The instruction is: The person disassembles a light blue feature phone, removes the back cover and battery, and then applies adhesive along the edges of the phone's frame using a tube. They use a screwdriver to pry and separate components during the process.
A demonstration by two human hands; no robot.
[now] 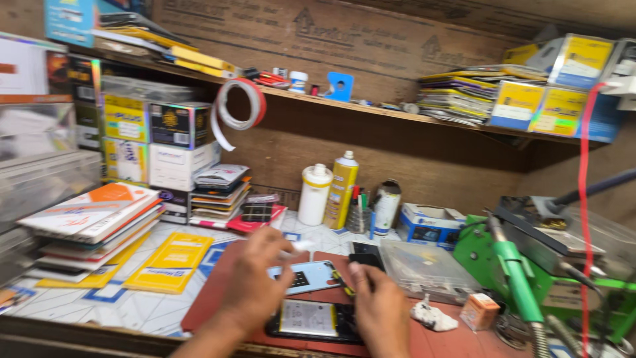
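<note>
My left hand (257,278) hovers over a red mat (212,292), pinching a small white piece (299,246) between its fingertips. My right hand (379,306) rests on the mat, its fingers curled around a thin tool with a yellow and black tip (341,281). Between the hands lies a light blue phone back cover (309,276). Below them sits an opened phone (311,321) with its pale battery showing. The picture is blurred by motion.
A white bottle (313,193), a yellow spray can (341,189) and a pen cup (358,213) stand at the back. Stacks of flat packages (96,225) lie left, a clear plastic box (424,268) and green stand (517,278) right. A tape roll (240,105) hangs from the shelf.
</note>
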